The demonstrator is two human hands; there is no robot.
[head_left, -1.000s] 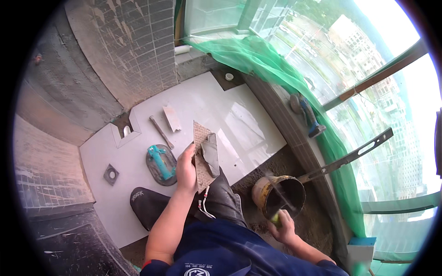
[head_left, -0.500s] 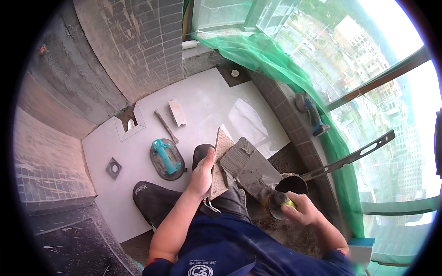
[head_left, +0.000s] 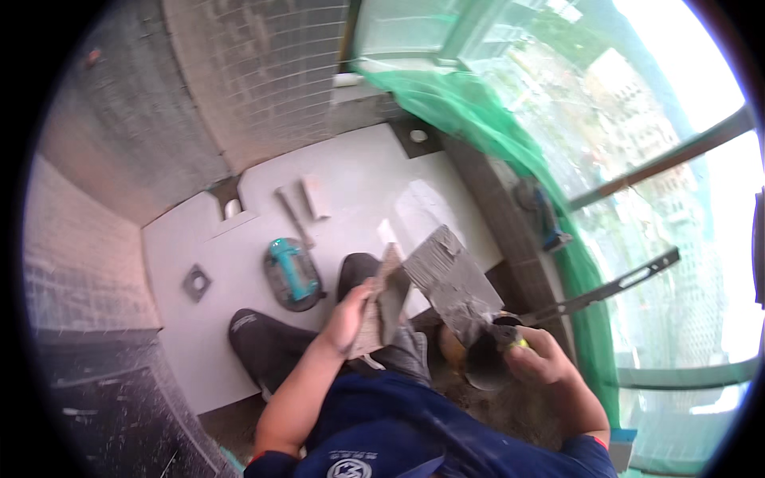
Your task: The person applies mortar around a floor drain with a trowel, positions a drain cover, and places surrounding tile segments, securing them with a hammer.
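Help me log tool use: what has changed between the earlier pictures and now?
The right hand has swung the trowel, which carries grey mortar, from the bucket leftward, close to the tile piece. The left hand has brought that piece slightly right. Neither hand let go. The teal-handled tool and the level stayed put.

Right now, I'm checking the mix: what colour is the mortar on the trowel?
The mortar is grey; head view shows it best.

White floor [head_left: 211, 350] spreading wide, 1 teal-handled oval pad [head_left: 292, 274] lying on it, 1 grey square plate [head_left: 190, 284] resting to its left, 1 bar [head_left: 295, 217] and 1 pale strip [head_left: 315, 197] lying beyond, 1 bucket [head_left: 453, 352] sitting on the dark rough part [head_left: 510, 410]
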